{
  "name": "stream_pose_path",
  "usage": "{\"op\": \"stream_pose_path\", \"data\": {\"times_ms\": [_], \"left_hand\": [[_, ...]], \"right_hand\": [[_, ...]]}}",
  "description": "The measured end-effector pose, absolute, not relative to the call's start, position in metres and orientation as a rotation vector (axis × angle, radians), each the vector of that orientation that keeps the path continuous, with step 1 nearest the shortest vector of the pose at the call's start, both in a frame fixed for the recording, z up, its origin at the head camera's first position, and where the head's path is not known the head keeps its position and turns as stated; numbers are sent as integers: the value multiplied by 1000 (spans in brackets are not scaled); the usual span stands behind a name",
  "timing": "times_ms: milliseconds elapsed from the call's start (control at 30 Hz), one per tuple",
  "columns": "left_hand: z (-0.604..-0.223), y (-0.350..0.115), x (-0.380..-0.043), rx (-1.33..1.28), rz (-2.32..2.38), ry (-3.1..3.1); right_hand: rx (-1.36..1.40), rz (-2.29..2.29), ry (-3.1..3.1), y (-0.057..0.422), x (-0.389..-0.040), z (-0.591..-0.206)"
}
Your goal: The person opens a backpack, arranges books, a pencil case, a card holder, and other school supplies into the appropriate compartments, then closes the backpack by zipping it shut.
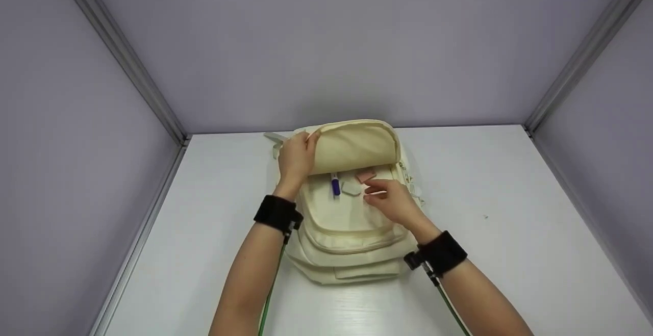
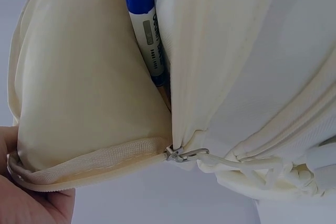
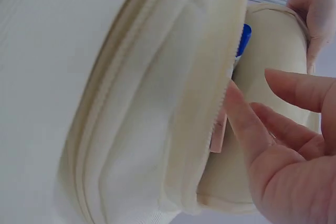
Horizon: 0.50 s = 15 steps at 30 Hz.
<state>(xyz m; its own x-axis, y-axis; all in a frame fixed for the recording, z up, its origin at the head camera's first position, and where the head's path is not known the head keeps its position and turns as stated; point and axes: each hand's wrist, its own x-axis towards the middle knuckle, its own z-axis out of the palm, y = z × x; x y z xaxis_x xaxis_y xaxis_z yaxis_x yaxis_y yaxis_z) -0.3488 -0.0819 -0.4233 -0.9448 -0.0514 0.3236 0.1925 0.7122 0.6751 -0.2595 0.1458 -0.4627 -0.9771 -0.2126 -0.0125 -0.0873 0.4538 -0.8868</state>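
Observation:
A cream backpack lies on the white table with its front pocket unzipped. My left hand pinches the edge of the pocket's flap and holds it folded back. Inside the opening sits a marker with a blue cap and white barrel. Beside it are a pale, roundish flat piece and a small pink block, partly hidden by the pocket's edge. My right hand is at the opening, close to the pink block, its fingers loosely bent and apart with nothing between them.
The white table stretches to both sides of the backpack. Grey panels rise behind and at the sides. A metal zipper pull hangs at the pocket's corner, and a grey strap sticks out at the upper left.

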Motion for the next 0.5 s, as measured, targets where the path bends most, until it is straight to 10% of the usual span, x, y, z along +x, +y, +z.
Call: {"op": "stream_pose_path", "data": {"times_ms": [500], "left_hand": [[-415, -83, -343, -151, -1093, -2685]], "right_hand": [[-169, -1646, 3063, 182, -265, -447]]}}
